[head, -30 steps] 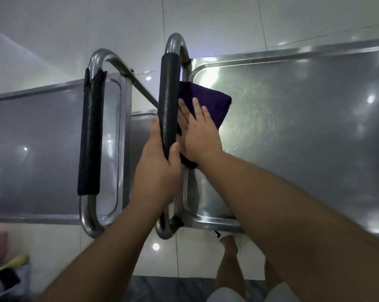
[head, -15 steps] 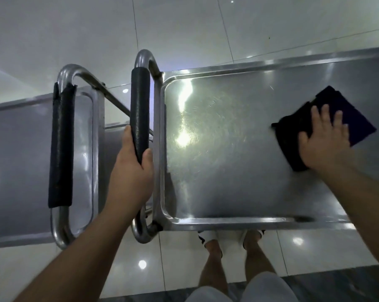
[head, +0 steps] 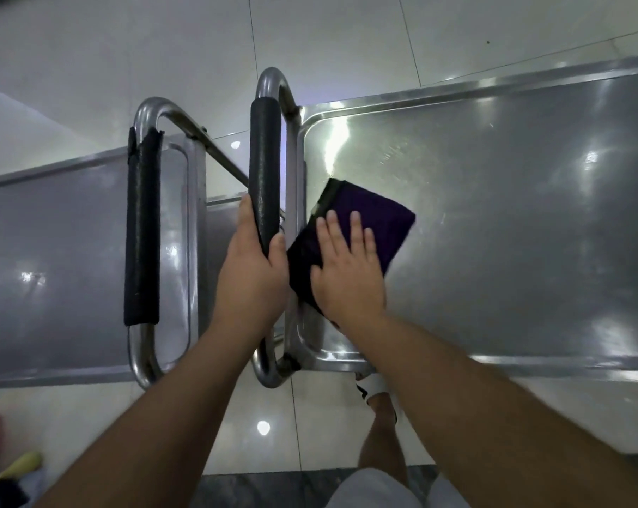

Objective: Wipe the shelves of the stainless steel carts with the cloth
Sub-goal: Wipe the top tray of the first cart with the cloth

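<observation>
While your left hand [head: 253, 273] curls round the black foam grip [head: 265, 170] of the right-hand cart's handle, your right hand [head: 348, 273] presses flat, fingers straight and slightly spread, on the folded purple cloth [head: 368, 221]. The cloth lies on that cart's top shelf [head: 511, 221], against its handle-end rim.
</observation>
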